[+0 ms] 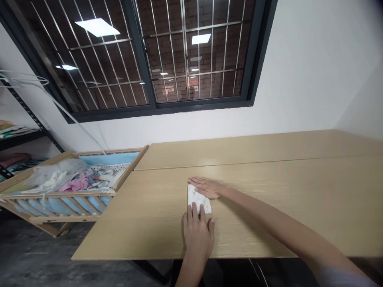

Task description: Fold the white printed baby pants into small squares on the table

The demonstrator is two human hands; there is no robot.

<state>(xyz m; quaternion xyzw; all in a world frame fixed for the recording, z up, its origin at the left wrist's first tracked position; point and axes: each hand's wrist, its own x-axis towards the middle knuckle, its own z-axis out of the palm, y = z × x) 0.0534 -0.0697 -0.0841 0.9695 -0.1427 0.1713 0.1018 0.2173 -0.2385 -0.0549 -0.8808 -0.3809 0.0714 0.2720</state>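
A small folded white cloth with a faint print lies on the light wooden table. My left hand rests flat on the cloth's near edge, fingers stretched forward and slightly apart. Coming in from the right, my right hand lies flat across the cloth's far edge, fingers extended to the left. Both hands press on the cloth and neither grips it.
A wooden crib with blue lining stands against the table's left edge, filled with loose clothes. A dark metal shelf with folded textiles is at far left. Behind the table are a white wall and a barred window.
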